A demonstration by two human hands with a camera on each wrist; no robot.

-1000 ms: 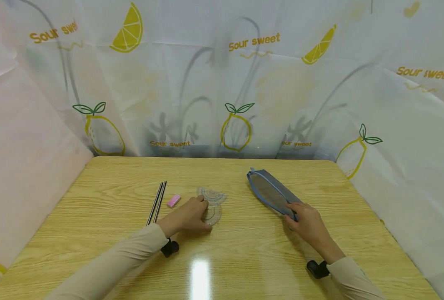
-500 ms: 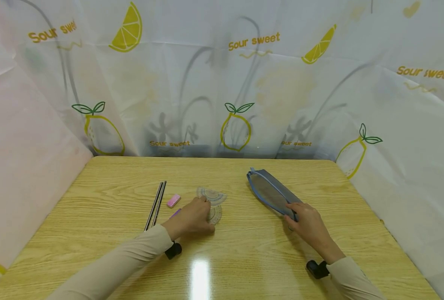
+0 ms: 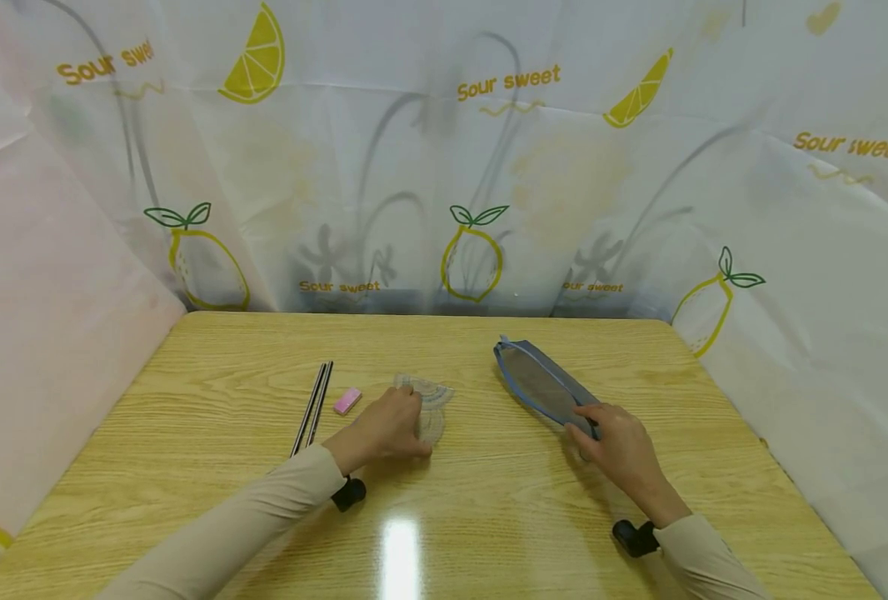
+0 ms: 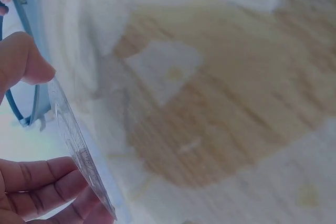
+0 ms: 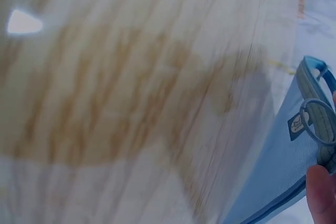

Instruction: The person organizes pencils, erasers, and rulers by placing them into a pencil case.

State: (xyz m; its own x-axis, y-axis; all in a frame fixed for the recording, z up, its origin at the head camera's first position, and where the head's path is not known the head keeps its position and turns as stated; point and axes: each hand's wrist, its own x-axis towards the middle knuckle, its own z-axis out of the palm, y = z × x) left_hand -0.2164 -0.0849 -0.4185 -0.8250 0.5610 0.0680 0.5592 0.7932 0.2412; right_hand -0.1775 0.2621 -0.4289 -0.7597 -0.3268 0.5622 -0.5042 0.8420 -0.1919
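My left hand [image 3: 387, 425] pinches a clear plastic protractor [image 4: 79, 148] between thumb and fingertips; the left wrist view shows it nearly edge-on. In the head view, the lower protractor [image 3: 432, 425] shows beside the fingers, and another half-round protractor [image 3: 435, 392] lies just beyond, overlapping it. My right hand [image 3: 620, 446] grips the near end of a grey-blue mesh zip pouch [image 3: 541, 383], its blue-edged mouth spread apart. A zip ring [image 5: 315, 121] and small dark label [image 5: 297, 126] show near the right thumb. The right fingers are mostly out of the right wrist view.
Left of the left hand lie a pink eraser [image 3: 347, 402] and two thin dark striped sticks [image 3: 311, 408], their near ends hidden by the sleeve. The wooden table [image 3: 474, 533] meets a lemon-print curtain [image 3: 414, 167] at the back.
My left hand has shifted slightly right and away from me, and its thumb and fingers have come to the protractor's edges. A purple thing glimpsed behind the wrist is hidden again. The right hand barely moved.
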